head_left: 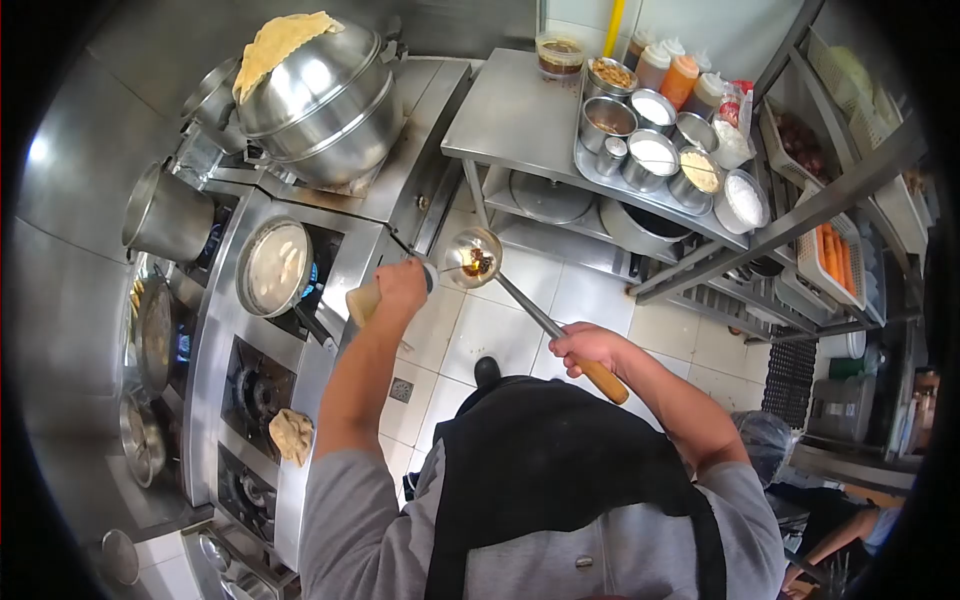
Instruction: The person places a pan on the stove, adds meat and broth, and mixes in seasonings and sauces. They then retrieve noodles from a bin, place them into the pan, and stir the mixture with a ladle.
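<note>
My left hand (402, 286) is wrapped around a squeeze bottle with a pale yellowish body (364, 302), tipped sideways so its top points right at the ladle. A thin line runs from the bottle's tip toward the ladle; I cannot tell whether it is nozzle or liquid. My right hand (590, 350) grips the ladle by its wooden handle (605, 382). The steel bowl of the ladle (486, 243) is held over the floor, with some dark and amber liquid in it. Left of my left hand, a pan (246, 272) of whitish liquid with pale pieces sits over a blue flame.
A large steel domed pot (340, 110) stands at the back of the stove (325, 250). A crumpled cloth (291, 437) lies on its front edge. The steel table (505, 110) bears a tray of ingredient bowls and several sauce bottles (680, 80). Another person's arm (838, 540) shows lower right.
</note>
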A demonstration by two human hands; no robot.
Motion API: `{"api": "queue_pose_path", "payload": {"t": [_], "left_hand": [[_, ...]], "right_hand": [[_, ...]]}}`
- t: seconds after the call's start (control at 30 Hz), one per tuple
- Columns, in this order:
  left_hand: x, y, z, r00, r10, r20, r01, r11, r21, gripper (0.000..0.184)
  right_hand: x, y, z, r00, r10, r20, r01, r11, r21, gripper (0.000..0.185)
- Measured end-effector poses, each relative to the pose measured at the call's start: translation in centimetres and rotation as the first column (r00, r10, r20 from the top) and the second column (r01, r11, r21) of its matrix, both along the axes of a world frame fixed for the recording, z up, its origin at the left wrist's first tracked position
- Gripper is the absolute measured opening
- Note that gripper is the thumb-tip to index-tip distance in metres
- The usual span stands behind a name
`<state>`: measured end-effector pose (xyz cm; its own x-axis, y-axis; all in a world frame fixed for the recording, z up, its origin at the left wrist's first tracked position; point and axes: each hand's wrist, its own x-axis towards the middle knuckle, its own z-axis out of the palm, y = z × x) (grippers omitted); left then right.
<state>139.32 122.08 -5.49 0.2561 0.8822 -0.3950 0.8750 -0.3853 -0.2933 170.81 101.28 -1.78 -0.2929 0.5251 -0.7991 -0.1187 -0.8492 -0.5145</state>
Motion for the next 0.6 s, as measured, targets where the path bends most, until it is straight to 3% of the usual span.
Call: {"api": "queue_pose_path", "payload": {"t": [0.13,0.4,0.47,0.6], "left_hand": [[0.1,2.1,1.3,0.995,-0.096,-0.027,0.096,0.995,0.022,0.047],[3.5,4.6,2.1,0.946,-0.271,-0.181,0.280,0.960,0.029,0.052],[4.5,4.7,2.7,0.847,-0.392,-0.358,0.413,0.910,-0.019,0.049],[5.7,4.3,3.6,0.739,-0.507,-0.443,0.549,0.835,-0.041,0.044]], "right_hand": [[-2.2,0.0,0.2,0.995,-0.094,0.025,0.094,0.995,-0.034,0.017],[-5.4,0.8,1.1,0.998,-0.056,0.006,0.056,0.997,-0.050,0.017],[-5.8,0.9,2.0,0.999,-0.047,-0.002,0.047,0.997,-0.063,0.016],[-6.3,0.8,2.6,0.998,-0.058,-0.003,0.058,0.997,-0.046,0.017]]}}
